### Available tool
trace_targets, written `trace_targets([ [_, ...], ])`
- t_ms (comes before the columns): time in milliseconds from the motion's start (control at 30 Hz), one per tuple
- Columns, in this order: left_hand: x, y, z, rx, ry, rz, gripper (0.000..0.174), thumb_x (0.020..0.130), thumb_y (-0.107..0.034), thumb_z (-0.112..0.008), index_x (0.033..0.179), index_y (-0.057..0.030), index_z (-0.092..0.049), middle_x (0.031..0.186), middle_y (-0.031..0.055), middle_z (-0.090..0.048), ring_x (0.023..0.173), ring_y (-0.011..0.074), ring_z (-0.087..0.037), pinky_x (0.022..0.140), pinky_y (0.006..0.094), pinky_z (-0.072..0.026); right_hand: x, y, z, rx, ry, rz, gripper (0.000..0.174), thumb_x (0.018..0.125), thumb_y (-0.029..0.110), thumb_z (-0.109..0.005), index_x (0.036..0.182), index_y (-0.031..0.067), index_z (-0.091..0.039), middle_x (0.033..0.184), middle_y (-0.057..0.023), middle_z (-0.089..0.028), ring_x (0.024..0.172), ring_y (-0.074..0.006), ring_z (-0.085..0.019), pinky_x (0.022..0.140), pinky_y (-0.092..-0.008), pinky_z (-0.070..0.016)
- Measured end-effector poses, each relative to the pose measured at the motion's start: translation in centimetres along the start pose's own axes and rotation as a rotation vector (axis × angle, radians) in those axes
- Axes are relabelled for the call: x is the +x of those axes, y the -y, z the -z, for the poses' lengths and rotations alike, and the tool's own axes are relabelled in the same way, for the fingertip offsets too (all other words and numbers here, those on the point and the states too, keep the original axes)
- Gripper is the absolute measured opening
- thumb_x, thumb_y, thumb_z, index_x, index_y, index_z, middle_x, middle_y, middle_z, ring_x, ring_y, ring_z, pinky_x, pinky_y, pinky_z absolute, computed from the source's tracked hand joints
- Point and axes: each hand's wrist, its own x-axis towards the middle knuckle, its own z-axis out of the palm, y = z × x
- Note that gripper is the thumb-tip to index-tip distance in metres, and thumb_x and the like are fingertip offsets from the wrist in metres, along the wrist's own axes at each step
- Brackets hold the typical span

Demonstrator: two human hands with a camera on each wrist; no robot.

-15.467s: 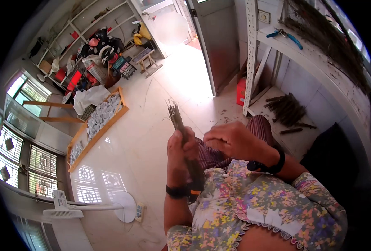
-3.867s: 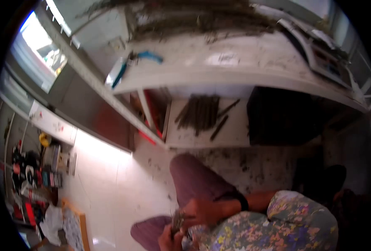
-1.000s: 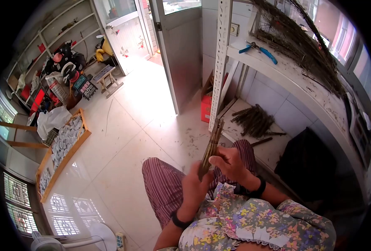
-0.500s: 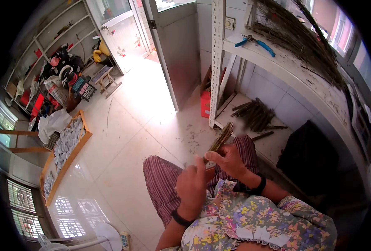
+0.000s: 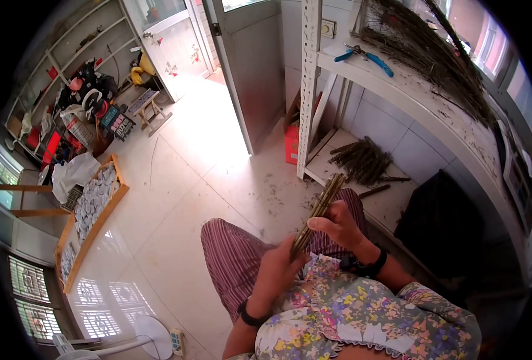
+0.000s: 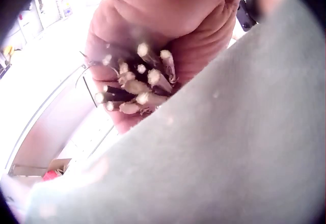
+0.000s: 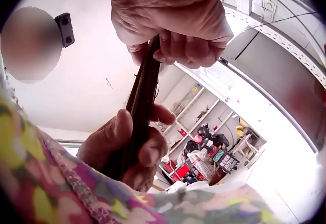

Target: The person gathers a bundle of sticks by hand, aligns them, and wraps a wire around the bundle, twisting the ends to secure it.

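Both hands grip a bundle of short, thin, brownish-green sticks (image 5: pixel 323 203), held slanting over the seated person's lap. In the head view the left hand (image 5: pixel 276 267) is curled around the lower end. Farther up, the right hand (image 5: pixel 340 227) holds the bundle with its thumb across the front. Pale cut ends of several sticks (image 6: pixel 135 86) poke out of the left hand (image 6: pixel 163 15) in the left wrist view. The right wrist view has the right hand (image 7: pixel 168 15) above, the dark bundle (image 7: pixel 143 89) between, and the left thumb and fingers wrapped around it below.
On the lower shelf lie a heap of dark cut sticks (image 5: pixel 362 162) and a loose stick (image 5: pixel 374 191), near a black bag (image 5: pixel 439 228). Blue-handled cutters (image 5: pixel 379 64) and long twiggy branches (image 5: pixel 425 60) rest on the upper shelf. Scraps litter the floor (image 5: pixel 170 240).
Earlier the left hand alone held a bundle, the right hand apart. Half a second ago the left fingers were partly raised at the lower end; now they curl around it. The bundle stands steeper.
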Motion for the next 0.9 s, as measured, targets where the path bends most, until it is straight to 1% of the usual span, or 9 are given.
trace_targets([
  [67,0.0,-0.1,0.5,-0.144,0.077,0.037,0.042,0.080,-0.012,-0.068,0.118,-0.0034,-0.051,0.074,0.0127,-0.061,0.066,0.0199,-0.061,0.064,0.0322,-0.0484,0.0,0.2,0.1,-0.036,0.023,0.033,0.017,0.081,0.013,-0.064,0.079,-0.0038,-0.062,0.067,-0.0039,-0.063,0.061,-0.0064,-0.054,0.053,-0.0261,-0.0434],
  [167,0.0,0.9,0.6,-0.312,0.177,0.087,0.045,0.081,-0.010,-0.067,0.120,0.0022,-0.050,0.094,0.0041,-0.062,0.080,0.0084,-0.055,0.072,0.0264,-0.0480,-0.1,-0.1,0.4,-0.058,0.076,0.046,0.016,0.083,0.012,-0.062,0.081,-0.0040,-0.061,0.069,-0.0047,-0.064,0.059,-0.0080,-0.055,0.052,-0.0257,-0.0442],
  [267,-0.2,0.6,1.5,-0.685,0.382,0.117,0.050,0.083,-0.017,-0.067,0.123,0.0039,-0.047,0.101,0.0032,-0.059,0.085,0.0096,-0.056,0.077,0.0240,-0.0467,-0.4,0.8,-0.2,0.152,0.112,-0.025,0.014,0.081,0.012,-0.061,0.079,-0.0019,-0.060,0.068,-0.0033,-0.060,0.060,-0.0085,-0.053,0.053,-0.0251,-0.0418],
  [367,-0.2,0.5,2.0,-1.011,0.557,0.064,0.051,0.087,-0.027,-0.064,0.124,0.0044,-0.046,0.096,0.0035,-0.058,0.083,0.0105,-0.057,0.076,0.0243,-0.0468,-0.7,0.8,-0.5,0.276,0.167,-0.054,0.014,0.080,0.013,-0.061,0.079,-0.0003,-0.059,0.069,-0.0029,-0.057,0.063,-0.0086,-0.052,0.056,-0.0249,-0.0409],
  [467,-0.1,0.0,2.0,-1.034,0.522,0.127,0.053,0.089,-0.035,-0.060,0.121,0.0052,-0.047,0.088,0.0025,-0.056,0.069,0.0094,-0.055,0.063,0.0232,-0.0463,-0.7,0.9,-0.6,0.323,0.199,-0.070,0.016,0.081,0.016,-0.062,0.080,0.0000,-0.060,0.069,-0.0025,-0.057,0.063,-0.0087,-0.051,0.056,-0.0247,-0.0411],
  [567,0.4,1.1,2.1,-1.098,0.589,0.193,0.040,0.091,-0.025,-0.055,0.120,0.0004,-0.045,0.072,0.0052,-0.055,0.054,0.0104,-0.052,0.048,0.0232,-0.0420,-0.3,0.6,-0.4,0.247,0.222,0.009,0.014,0.086,0.011,-0.058,0.086,-0.0028,-0.060,0.072,-0.0050,-0.061,0.061,-0.0114,-0.057,0.056,-0.0244,-0.0457],
  [700,-0.1,0.9,1.2,-0.801,0.256,0.141,0.033,0.092,-0.020,-0.054,0.118,-0.0001,-0.048,0.074,0.0009,-0.055,0.059,0.0055,-0.050,0.051,0.0207,-0.0413,0.0,1.0,-0.9,-0.005,0.094,0.095,0.013,0.088,0.009,-0.057,0.086,-0.0037,-0.061,0.071,-0.0048,-0.063,0.061,-0.0107,-0.056,0.056,-0.0246,-0.0451],
  [767,-0.3,0.3,1.1,-0.675,0.114,0.087,0.031,0.092,-0.017,-0.053,0.118,-0.0002,-0.050,0.078,-0.0009,-0.056,0.063,0.0040,-0.049,0.053,0.0196,-0.0406,-0.1,1.0,-1.1,-0.064,0.088,0.023,0.014,0.087,0.009,-0.058,0.082,-0.0034,-0.060,0.067,-0.0057,-0.059,0.060,-0.0100,-0.053,0.055,-0.0260,-0.0432],
  [900,-0.4,-0.1,0.7,-0.629,-0.116,0.026,0.029,0.095,-0.015,-0.050,0.120,-0.0006,-0.048,0.065,-0.0042,-0.045,0.047,0.0023,-0.037,0.043,0.0184,-0.0300,-0.3,0.9,-1.8,-0.244,0.123,0.052,0.021,0.090,0.016,-0.060,0.080,-0.0028,-0.060,0.061,-0.0038,-0.048,0.057,-0.0076,-0.042,0.052,-0.0266,-0.0373],
])
